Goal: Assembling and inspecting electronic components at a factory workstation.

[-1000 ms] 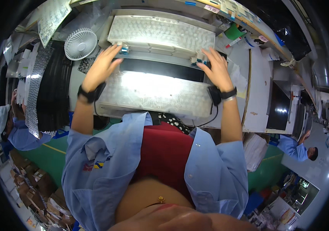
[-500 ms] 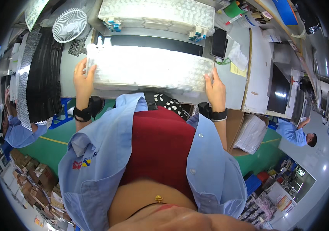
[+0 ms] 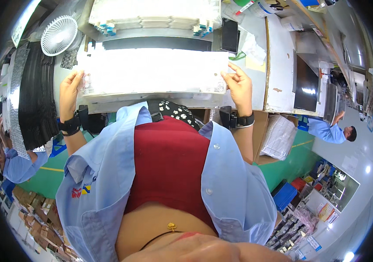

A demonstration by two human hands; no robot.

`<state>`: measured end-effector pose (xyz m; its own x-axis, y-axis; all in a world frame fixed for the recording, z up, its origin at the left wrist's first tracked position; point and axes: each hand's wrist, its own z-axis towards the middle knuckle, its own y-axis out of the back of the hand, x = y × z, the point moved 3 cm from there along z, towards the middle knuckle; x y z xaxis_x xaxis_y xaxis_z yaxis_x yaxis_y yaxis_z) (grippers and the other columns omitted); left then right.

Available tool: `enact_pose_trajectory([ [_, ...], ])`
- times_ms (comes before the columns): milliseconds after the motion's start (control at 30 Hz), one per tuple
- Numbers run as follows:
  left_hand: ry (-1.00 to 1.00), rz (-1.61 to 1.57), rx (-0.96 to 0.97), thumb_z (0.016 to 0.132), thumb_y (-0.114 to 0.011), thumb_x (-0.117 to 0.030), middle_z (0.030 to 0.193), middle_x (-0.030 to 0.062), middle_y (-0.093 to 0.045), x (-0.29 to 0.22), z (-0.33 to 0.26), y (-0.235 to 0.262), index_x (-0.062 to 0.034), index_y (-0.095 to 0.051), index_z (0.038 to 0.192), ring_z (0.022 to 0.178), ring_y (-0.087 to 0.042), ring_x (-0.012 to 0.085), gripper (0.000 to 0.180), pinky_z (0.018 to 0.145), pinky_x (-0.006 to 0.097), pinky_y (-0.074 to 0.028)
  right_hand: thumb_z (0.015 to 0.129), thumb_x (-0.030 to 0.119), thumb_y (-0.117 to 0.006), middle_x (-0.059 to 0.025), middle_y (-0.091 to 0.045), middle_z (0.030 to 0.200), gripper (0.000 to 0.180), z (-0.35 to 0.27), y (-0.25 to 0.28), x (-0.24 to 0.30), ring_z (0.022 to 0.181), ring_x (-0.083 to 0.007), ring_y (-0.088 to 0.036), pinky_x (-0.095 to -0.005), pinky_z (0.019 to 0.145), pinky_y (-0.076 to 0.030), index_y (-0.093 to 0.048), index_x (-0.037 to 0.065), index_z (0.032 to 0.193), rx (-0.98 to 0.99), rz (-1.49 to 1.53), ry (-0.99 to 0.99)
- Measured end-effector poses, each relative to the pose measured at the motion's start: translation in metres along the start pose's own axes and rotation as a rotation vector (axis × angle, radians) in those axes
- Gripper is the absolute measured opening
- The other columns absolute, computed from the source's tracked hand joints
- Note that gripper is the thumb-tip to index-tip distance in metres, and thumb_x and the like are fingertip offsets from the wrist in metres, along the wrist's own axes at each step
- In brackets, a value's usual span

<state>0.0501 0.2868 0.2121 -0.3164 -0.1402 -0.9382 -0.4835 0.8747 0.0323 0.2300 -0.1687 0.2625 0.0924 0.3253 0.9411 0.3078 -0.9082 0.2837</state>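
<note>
— Holding at both short ends, is the clear plastic tray (image 3: 151, 72) gripped well enough?

— It is held level above the near part of the desk (image 3: 278, 61), close to the body. The left hand (image 3: 70, 89) is closed on the left end, the right hand (image 3: 239, 85) on the right end, thumbs on top; each grip is narrow, pinched on the tray's rim.

— What is called for?

— Both ends are best kept at one height, so the thin tray is not twisted or bowed. The stack of like trays (image 3: 151, 15) at the far side and the white fan (image 3: 59, 36) at the far left should be cleared, judging by how near they are.
</note>
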Motion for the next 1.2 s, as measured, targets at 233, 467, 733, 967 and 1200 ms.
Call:
enact_pose_trajectory([
  [233, -0.08, -0.057, -0.009, 0.089, -0.056, -0.012, 0.088, 0.004, -0.062, -0.014, -0.014, 0.006, 0.0031, -0.061, 0.102, 0.073, -0.053, 0.0079, 0.021, 0.067, 0.022, -0.042, 0.082, 0.003, -0.063, -0.0006, -0.061, 0.075, 0.038, 0.005, 0.023, -0.007, 0.061, -0.0027, -0.047, -0.0169, 0.054, -0.037, -0.053, -0.003, 0.118, -0.026, 0.075, 0.085],
  [467, -0.042, -0.376, 0.04, 0.088, -0.054, -0.009, 0.088, 0.0056, -0.063, -0.024, -0.031, -0.001, 0.0036, -0.06, 0.1, 0.076, -0.057, 0.0108, 0.018, 0.068, 0.023, -0.045, 0.085, 0.001, -0.058, -0.0029, -0.062, 0.083, 0.04, 0.022, 0.044, 0.004, 0.069, -0.0038, -0.05, -0.0165, 0.061, -0.038, -0.048, -0.004, 0.123, -0.003, 0.019, 0.133],
  [733, 0.036, -0.501, 0.077, 0.09, -0.049, -0.009, 0.093, 0.0109, -0.064, -0.063, -0.043, -0.041, 0.0079, -0.058, 0.101, 0.077, -0.061, 0.0124, 0.023, 0.069, 0.024, -0.049, 0.087, 0.007, -0.059, -0.0026, -0.065, 0.087, 0.041, 0.039, 0.054, 0.002, 0.067, -0.0012, -0.049, -0.0148, 0.058, -0.035, -0.048, -0.002, 0.124, -0.105, 0.115, 0.105],
  [967, 0.039, -0.425, 0.088, 0.091, -0.048, -0.012, 0.09, 0.01, -0.063, -0.068, -0.042, -0.041, 0.0091, -0.057, 0.106, 0.069, -0.057, 0.0099, 0.027, 0.065, 0.021, -0.047, 0.087, 0.004, -0.058, -0.0076, -0.066, 0.092, 0.039, 0.036, 0.064, -0.002, 0.076, -0.0053, -0.055, -0.0157, 0.067, -0.04, -0.048, -0.003, 0.123, -0.106, 0.083, 0.109],
  [1200, 0.029, -0.431, 0.089, 0.091, -0.049, -0.012, 0.094, 0.0095, -0.063, -0.068, -0.037, -0.038, 0.007, -0.057, 0.105, 0.078, -0.058, 0.0091, 0.025, 0.067, 0.021, -0.047, 0.087, 0.001, -0.056, -0.0122, -0.064, 0.098, 0.038, 0.032, 0.062, 0.004, 0.086, -0.0109, -0.06, -0.0207, 0.077, -0.047, -0.047, -0.005, 0.124, -0.087, 0.214, 0.084],
])
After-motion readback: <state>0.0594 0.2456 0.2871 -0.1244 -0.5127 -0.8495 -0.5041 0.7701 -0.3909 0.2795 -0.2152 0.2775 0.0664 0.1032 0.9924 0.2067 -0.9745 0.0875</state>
